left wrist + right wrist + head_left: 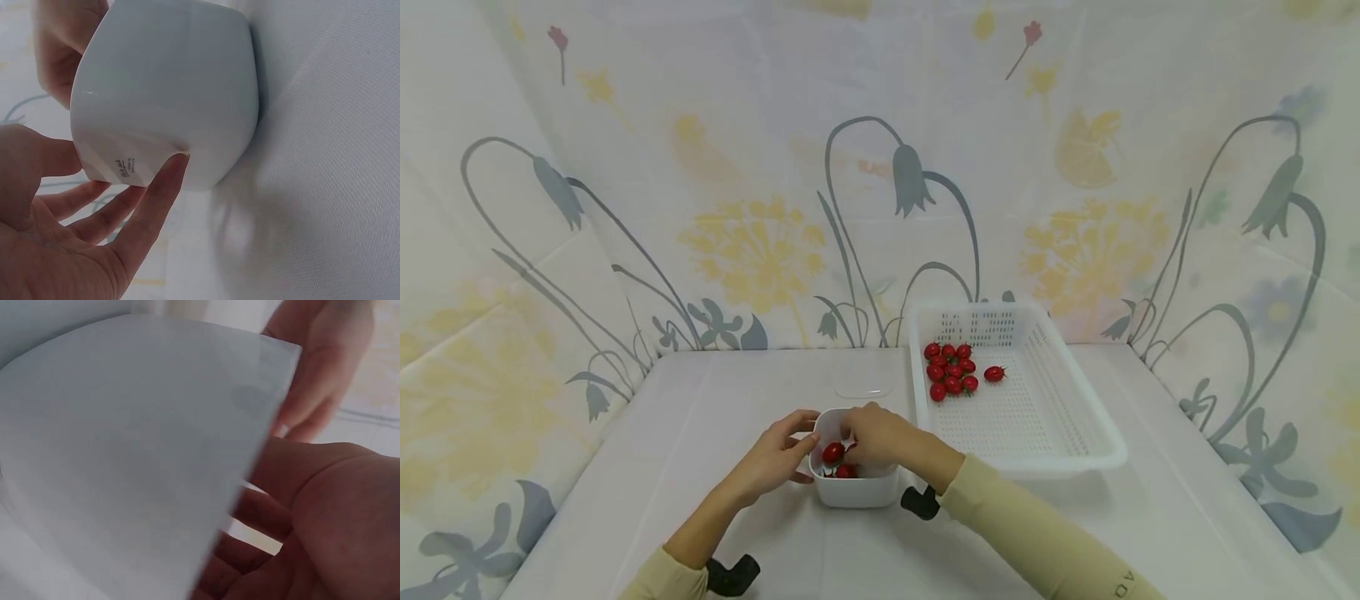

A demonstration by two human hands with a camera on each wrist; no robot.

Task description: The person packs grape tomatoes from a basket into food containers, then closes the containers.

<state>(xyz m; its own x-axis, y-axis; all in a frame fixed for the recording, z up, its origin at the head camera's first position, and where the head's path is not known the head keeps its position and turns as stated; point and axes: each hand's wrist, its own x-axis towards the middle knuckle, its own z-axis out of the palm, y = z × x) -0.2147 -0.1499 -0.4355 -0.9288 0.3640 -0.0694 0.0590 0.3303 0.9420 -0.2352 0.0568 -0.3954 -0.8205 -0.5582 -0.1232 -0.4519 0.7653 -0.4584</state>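
Observation:
A white container [857, 493] stands on the table with red cherry tomatoes [833, 452] inside. My left hand [772, 460] holds its left side, thumb at the rim; in the left wrist view that hand [81, 231] has a fingertip pressed on the white wall [169, 81]. My right hand [880, 437] reaches over the rim into the container, beside the tomatoes. Its fingertips are hidden, so whether it grips a tomato cannot be seen. The right wrist view shows the hand [312, 519] bent over the edge of the container [125, 444].
A white perforated basket [1093, 425] stands to the right, with several tomatoes [953, 371] grouped at its left side and one apart [994, 373]. A clear, thin-edged object [863, 393] lies behind the container. A flower-patterned cloth [865, 250] hangs behind the table.

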